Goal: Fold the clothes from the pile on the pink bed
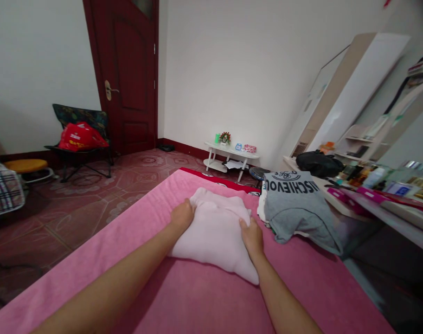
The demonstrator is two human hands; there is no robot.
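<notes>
A pale pink folded garment (pixel 214 229) lies on the pink bed cover (pixel 183 297). My left hand (pixel 182 215) rests on its left edge with the fingers curled over the cloth. My right hand (pixel 252 236) presses on its right edge, fingers closed against the fabric. Both forearms stretch out over the bed. A grey shirt with dark lettering (pixel 298 208) lies in a heap just right of the pink garment, on top of other folded clothes.
A cluttered desk (pixel 378 199) with bottles and a black bag (pixel 317 162) runs along the right. A small white table (pixel 230 155) stands by the far wall. At left are a folding chair with a red bag (pixel 80 137), a yellow stool (pixel 26 165) and a dark red door (pixel 128 74).
</notes>
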